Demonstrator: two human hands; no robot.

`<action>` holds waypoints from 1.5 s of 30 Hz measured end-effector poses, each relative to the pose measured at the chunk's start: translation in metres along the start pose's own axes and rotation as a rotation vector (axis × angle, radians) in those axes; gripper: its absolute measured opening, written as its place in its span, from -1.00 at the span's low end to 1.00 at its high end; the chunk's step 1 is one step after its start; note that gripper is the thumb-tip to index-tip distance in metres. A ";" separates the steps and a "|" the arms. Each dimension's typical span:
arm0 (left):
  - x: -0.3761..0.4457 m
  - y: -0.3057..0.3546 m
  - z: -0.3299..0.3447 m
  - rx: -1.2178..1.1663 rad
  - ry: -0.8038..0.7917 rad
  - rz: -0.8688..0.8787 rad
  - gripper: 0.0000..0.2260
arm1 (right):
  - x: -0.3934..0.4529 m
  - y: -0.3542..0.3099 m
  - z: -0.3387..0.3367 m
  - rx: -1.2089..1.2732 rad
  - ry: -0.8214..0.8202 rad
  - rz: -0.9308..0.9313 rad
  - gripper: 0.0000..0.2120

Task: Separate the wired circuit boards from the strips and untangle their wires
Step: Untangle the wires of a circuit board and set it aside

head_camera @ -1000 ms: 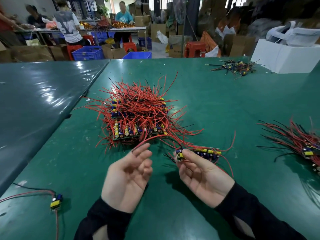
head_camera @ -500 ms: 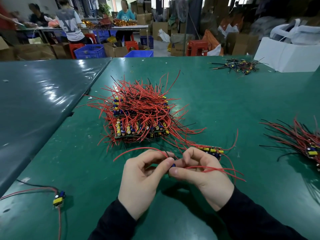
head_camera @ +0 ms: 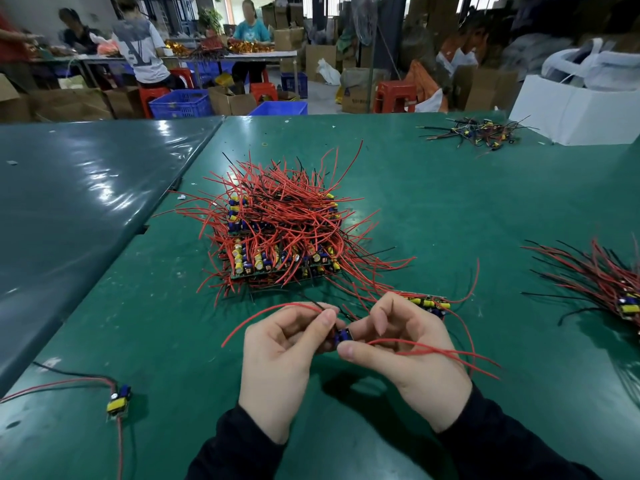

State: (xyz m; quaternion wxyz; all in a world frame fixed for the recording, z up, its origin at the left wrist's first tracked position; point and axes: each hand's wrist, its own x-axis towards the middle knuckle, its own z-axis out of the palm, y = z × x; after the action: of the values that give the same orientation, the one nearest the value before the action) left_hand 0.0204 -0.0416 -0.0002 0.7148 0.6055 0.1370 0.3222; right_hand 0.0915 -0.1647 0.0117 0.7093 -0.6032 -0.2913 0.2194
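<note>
Tables, two of them, meet at a seam: a glossy dark one and the matte green table [head_camera: 450,209] that carries the work. At its middle lies one big heap [head_camera: 280,233] of stacked board strips under a tangle of thin red and black wires. Right of the heap fans a sorted bundle [head_camera: 602,285]; far behind and right of the heap is a smaller dark tangle [head_camera: 478,131] beside a white box [head_camera: 575,112] holding pale bags. Left and nearer than the heap lies one loose board [head_camera: 118,401]. Just in front of the heap, the left hand [head_camera: 280,355] and right hand [head_camera: 401,348] both pinch one small blue circuit board [head_camera: 343,336], with a partial strip [head_camera: 429,304] behind the right fingers.
</note>
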 end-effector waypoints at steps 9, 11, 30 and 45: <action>-0.004 0.001 -0.004 0.157 -0.004 0.040 -0.85 | -0.003 0.001 0.002 -0.060 -0.020 -0.001 -0.67; -0.002 0.004 -0.003 0.117 0.000 -0.007 -0.87 | -0.003 -0.001 0.002 -0.069 -0.020 0.000 -0.67; 0.004 0.008 -0.011 -0.059 -0.091 -0.179 -0.83 | -0.004 0.001 0.002 -0.040 -0.122 0.046 -0.66; 0.009 0.013 -0.013 -0.183 -0.062 -0.191 -0.79 | 0.003 0.007 -0.012 -0.109 -0.221 0.112 -0.60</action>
State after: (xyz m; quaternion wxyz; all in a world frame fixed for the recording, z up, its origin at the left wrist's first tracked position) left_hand 0.0158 -0.0247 0.0107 0.7982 0.5318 0.1418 0.2448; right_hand 0.1019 -0.1698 0.0037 0.6257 -0.6283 -0.3452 0.3076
